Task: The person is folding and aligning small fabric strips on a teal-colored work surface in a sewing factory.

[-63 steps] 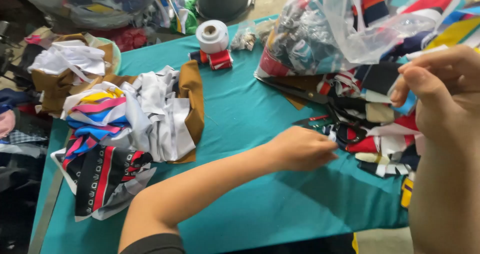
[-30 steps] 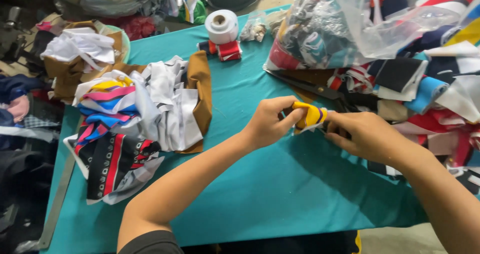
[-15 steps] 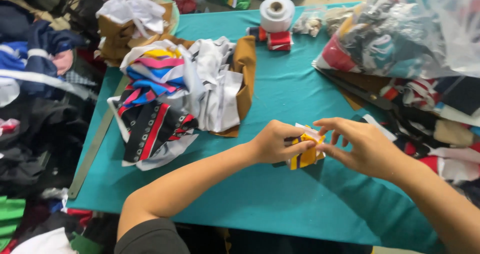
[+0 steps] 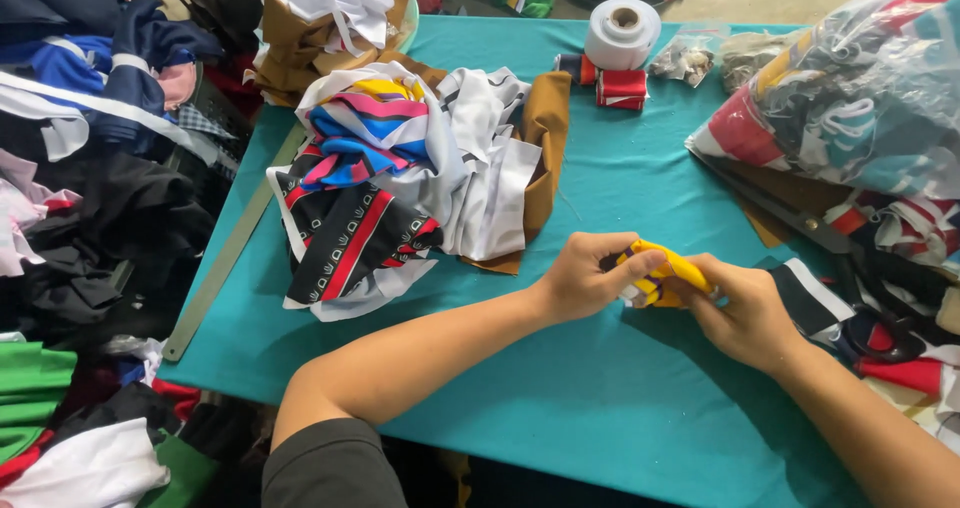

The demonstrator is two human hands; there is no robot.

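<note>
A sewing workshop: heaped fabric scraps (image 4: 400, 168), tape roll (image 4: 622, 33), teal-covered worktable (image 4: 600, 408).

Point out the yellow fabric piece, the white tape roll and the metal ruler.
yellow fabric piece (image 4: 672, 268), head view, top fold.
white tape roll (image 4: 622, 34), head view, side wall.
metal ruler (image 4: 228, 258), head view, mid-length.

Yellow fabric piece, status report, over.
Left hand and right hand both pinching the yellow fabric piece above the teal table. Fabric stack sits apart, nothing obstructing.
</note>
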